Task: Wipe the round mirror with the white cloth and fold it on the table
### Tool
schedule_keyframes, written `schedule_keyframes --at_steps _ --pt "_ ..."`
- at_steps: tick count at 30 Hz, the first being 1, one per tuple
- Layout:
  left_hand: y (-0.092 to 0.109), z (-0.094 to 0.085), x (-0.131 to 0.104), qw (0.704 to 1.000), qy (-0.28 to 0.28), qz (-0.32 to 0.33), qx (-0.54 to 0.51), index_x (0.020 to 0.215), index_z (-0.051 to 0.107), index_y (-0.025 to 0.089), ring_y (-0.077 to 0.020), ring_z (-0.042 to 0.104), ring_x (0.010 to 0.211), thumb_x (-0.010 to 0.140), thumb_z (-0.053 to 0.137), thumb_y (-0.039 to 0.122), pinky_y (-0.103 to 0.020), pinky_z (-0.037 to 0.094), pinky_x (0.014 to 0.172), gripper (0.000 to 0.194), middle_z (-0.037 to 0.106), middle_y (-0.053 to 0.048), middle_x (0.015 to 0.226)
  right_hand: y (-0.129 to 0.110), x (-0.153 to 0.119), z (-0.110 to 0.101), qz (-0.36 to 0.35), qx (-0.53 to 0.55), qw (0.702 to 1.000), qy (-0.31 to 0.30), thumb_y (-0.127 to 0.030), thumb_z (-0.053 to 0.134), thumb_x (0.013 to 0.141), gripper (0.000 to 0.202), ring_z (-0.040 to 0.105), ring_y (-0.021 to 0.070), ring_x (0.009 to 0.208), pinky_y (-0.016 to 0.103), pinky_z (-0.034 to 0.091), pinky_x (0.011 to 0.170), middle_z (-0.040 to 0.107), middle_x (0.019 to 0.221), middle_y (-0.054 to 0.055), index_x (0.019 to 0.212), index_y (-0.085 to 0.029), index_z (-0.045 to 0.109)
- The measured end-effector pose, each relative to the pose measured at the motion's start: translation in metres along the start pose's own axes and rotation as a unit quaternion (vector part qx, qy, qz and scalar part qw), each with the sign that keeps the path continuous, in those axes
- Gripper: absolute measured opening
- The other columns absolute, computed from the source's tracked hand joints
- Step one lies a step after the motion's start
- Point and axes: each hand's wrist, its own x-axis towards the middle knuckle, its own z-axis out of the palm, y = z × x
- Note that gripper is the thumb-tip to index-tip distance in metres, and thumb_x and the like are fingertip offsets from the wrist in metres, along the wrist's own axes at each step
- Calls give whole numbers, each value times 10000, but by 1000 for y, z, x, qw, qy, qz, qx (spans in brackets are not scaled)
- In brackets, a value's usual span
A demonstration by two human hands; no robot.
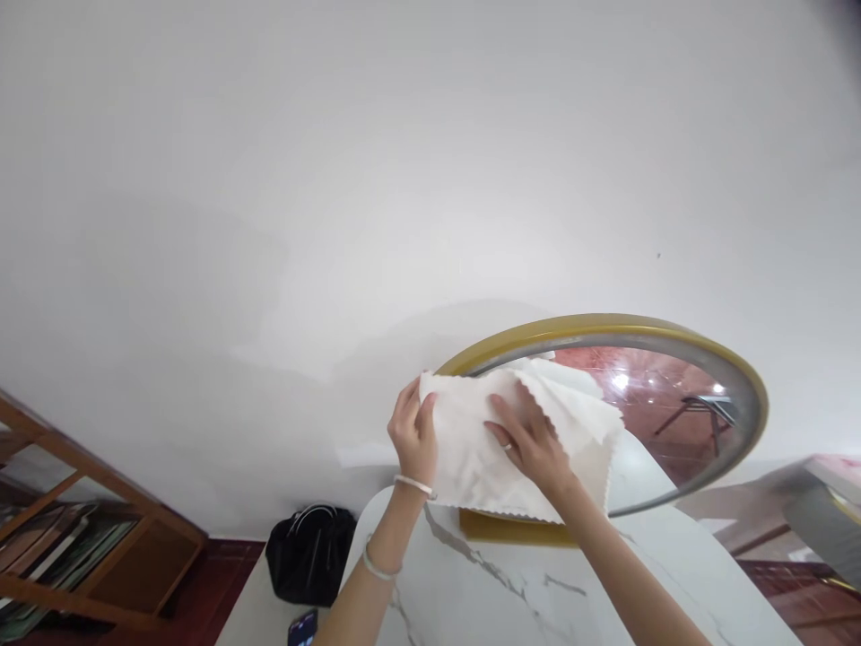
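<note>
A white cloth (464, 449) with zigzag edges hangs over the left part of an oval mirror (679, 404) in a gold frame. At the cloth's upper left corner, my left hand (415, 435) is closed on it beside the mirror's rim, thumb in front. My right hand (534, 449) is on the middle of the cloth, thumb and index finger showing. A folded flap of cloth partly covers its other fingers, which seem to hold the fabric against the mirror. The mirror's gold base (517, 529) shows below the cloth.
The mirror stands on a white marble-patterned table (471, 601) close to a white wall (404, 179). A black bag (310, 556) and a phone (302, 626) are left of the table. A wooden shelf (100, 529) with stacked items stands far left.
</note>
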Motion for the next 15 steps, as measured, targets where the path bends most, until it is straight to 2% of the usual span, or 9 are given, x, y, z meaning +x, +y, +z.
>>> schedule_keyframes --at_steps 2,5,8,11,13,15 --pt "24 18 21 996 -13 82 23 1151 671 171 -196 638 1078 967 494 308 -327 503 922 290 695 -108 1142 15 12 -7 39 -1 999 20 -394 652 870 588 573 285 1210 372 489 974 496 1434 110 1422 -317 465" --pt "61 48 55 980 -73 180 43 1122 674 174 -180 648 1038 971 493 324 -316 501 901 279 716 -89 1096 38 38 -22 116 -30 991 53 -384 565 923 610 376 381 1371 587 358 1054 336 1528 177 1482 -243 365" --pt "83 66 77 974 -111 195 36 1039 687 187 -147 671 943 987 459 337 -254 504 804 278 728 -59 1036 50 68 -34 189 -37 979 68 -363 453 976 540 241 414 1424 751 153 1045 285 1545 196 1486 -217 350" --pt "77 60 76 987 -77 137 23 963 685 182 -133 672 871 997 438 316 -224 490 749 283 725 -52 937 42 89 -31 176 -18 981 83 -308 438 980 498 222 414 1430 792 51 1022 296 1545 173 1470 -241 380" --pt "56 43 60 996 -23 87 26 940 680 172 -139 668 850 997 436 311 -227 490 753 288 714 -55 878 27 88 -22 128 5 989 74 -247 449 966 510 254 396 1425 788 50 1028 330 1538 136 1468 -294 377" --pt "27 22 31 997 33 50 49 1023 672 167 -160 665 914 996 433 318 -255 497 812 284 710 -77 939 8 72 -13 72 42 996 35 -188 450 946 537 344 345 1398 740 111 1069 421 1495 77 1446 -378 394"
